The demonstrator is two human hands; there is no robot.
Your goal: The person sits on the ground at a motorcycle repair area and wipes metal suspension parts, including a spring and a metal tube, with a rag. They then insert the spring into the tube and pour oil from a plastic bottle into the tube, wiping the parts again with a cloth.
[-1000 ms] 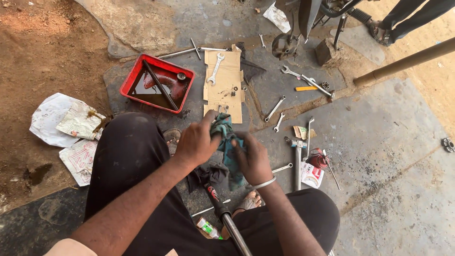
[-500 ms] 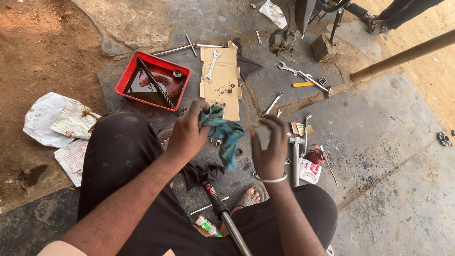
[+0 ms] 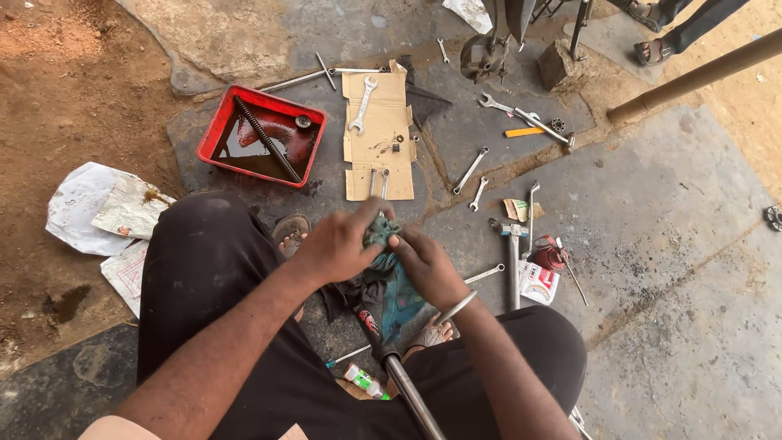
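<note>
Teal cloth, grimy and bunched, is gripped by both hands over the top end of a metal tube that rises between the person's knees; the cloth hides the tube's tip, and the tube's lower end is cut off at the bottom edge of the view. The left hand pinches the upper wad of cloth, fingers curled tight. The right hand is wrapped around the cloth just below, with a bangle on its wrist. A dark rag lies under the hands, partly covered.

To the right on the stone floor lie a hammer and a red can. Farther off, 1 flattened cardboard sheet carries a spanner and small parts too tiny to identify. Left of it sits a red tray of dark oil holding a long spring. At the top edge, a machine's frame and someone's sandalled feet are cut off.
</note>
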